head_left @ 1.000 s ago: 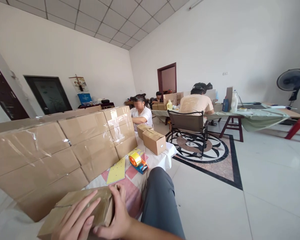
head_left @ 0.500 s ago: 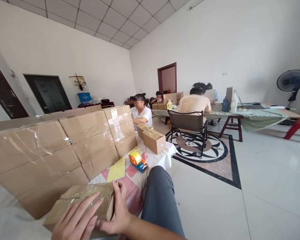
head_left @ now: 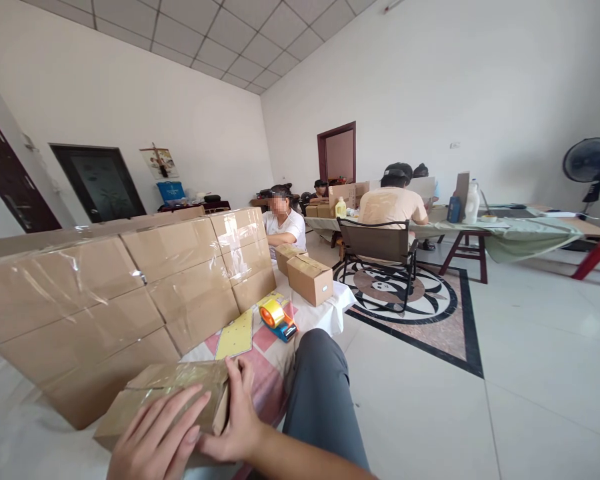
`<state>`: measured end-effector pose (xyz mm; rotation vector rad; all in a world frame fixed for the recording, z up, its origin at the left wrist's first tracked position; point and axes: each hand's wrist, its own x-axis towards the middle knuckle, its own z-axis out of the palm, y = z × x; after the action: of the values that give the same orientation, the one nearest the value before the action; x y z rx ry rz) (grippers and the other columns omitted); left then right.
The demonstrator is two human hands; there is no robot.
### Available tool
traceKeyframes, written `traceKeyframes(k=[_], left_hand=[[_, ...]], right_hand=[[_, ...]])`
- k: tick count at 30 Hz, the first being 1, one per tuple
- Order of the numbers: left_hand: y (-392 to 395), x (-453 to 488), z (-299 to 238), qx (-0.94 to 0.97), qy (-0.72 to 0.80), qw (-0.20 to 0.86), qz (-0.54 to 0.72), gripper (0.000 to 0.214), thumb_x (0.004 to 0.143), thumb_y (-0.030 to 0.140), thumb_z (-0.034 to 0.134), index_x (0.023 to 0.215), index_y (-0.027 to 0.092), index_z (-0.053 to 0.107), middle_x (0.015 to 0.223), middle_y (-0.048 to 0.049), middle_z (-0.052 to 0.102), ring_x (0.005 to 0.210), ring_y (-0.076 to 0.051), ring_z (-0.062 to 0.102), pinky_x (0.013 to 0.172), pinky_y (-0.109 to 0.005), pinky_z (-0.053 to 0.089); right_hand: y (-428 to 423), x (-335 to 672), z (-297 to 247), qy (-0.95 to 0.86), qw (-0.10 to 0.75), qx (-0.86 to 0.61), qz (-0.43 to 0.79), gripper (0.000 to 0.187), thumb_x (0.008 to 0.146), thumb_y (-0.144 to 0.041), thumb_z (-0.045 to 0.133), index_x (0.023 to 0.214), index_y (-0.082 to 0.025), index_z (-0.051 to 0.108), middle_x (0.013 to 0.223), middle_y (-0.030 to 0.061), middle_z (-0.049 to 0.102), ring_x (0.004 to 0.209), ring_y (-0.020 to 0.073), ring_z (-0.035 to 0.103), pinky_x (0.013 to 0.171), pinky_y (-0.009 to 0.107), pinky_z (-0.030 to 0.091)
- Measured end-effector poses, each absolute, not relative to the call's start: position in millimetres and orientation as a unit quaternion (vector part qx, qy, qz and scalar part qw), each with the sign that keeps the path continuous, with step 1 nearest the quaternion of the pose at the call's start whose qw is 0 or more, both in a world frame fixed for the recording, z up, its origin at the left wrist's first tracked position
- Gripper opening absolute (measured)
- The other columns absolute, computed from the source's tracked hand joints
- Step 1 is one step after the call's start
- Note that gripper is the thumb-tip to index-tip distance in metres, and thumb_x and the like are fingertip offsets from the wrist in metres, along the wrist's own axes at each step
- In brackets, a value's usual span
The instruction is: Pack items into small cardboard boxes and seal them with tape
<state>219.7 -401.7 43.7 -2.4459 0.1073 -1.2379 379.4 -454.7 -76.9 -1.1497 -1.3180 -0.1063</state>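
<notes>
A small cardboard box [head_left: 145,395] with shiny tape across its top lies in front of me, low in the view. My left hand [head_left: 156,433] rests on its near side, fingers stretched out and flat against the cardboard. Around the box's right end, my right hand [head_left: 236,413] is closed, with fingertips over the top edge and the thumb on the near side. Part of the box is hidden behind both hands. Beyond it, on the patterned tablecloth [head_left: 265,373], sits a blue tape dispenser [head_left: 284,328] with a yellow tape roll [head_left: 272,312].
Stacked taped cartons [head_left: 180,280] form a wall on the left. Two small boxes [head_left: 310,280] stand at the table's far end, near a person in white [head_left: 291,227]. My knee [head_left: 320,367] is beside the cloth. Farther off are an occupied chair [head_left: 375,243] and a long table [head_left: 530,230].
The view has shifted slightly. Both hands keep nearly the same places on the box, and the tape dispenser has not moved.
</notes>
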Motion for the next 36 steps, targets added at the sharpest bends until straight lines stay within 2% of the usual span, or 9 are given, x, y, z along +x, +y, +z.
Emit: traceKeyframes(k=[8,17,22,29,36], left_hand=[[-407,217,49,-0.87,0.046,0.205,-0.447,0.033,0.096,0.018,0.053,0.126,0.019,0.069,0.115,-0.0124,0.074,0.101,-0.027,0.068,0.09,-0.041,0.047],[-408,216,46,-0.862,0.04,0.205,-0.461,0.023,0.096,0.014,0.053,0.11,0.018,0.07,0.101,-0.0117,0.074,0.095,-0.028,0.068,0.089,-0.045,0.047],[-411,217,53,-0.861,0.041,0.203,-0.465,0.017,0.095,0.011,0.054,0.101,0.018,0.068,0.095,-0.0103,0.073,0.092,-0.027,0.068,0.086,-0.043,0.046],[-421,219,62,-0.857,0.046,0.199,-0.474,0.016,0.095,0.01,0.054,0.098,0.018,0.068,0.092,-0.0097,0.073,0.09,-0.027,0.068,0.084,-0.043,0.046],[-428,221,73,-0.87,0.028,0.19,-0.454,0.016,0.094,0.011,0.055,0.092,0.019,0.068,0.089,-0.0067,0.075,0.086,-0.025,0.067,0.083,-0.041,0.046]], right_hand=[[-457,379,-75,-0.577,0.636,-0.511,-0.042,0.146,0.047,-0.075,0.086,0.162,-0.031,0.007,0.144,0.0161,0.028,0.139,0.0466,0.036,0.117,0.063,0.032],[-458,379,-75,-0.585,0.644,-0.491,-0.043,0.141,0.049,-0.072,0.086,0.161,-0.031,0.01,0.144,0.015,0.026,0.141,0.0447,0.035,0.119,0.061,0.032],[-457,379,-74,-0.584,0.644,-0.494,-0.029,0.143,0.047,-0.071,0.087,0.161,-0.03,0.012,0.146,0.0156,0.025,0.141,0.045,0.035,0.119,0.061,0.031],[-458,379,-75,-0.584,0.626,-0.517,-0.03,0.14,0.049,-0.07,0.087,0.161,-0.029,0.015,0.148,0.0164,0.025,0.142,0.0455,0.035,0.118,0.062,0.032],[-463,377,-66,-0.578,0.621,-0.527,-0.045,0.133,0.051,-0.064,0.087,0.159,-0.029,0.018,0.143,0.0147,0.03,0.14,0.042,0.038,0.118,0.059,0.035]])
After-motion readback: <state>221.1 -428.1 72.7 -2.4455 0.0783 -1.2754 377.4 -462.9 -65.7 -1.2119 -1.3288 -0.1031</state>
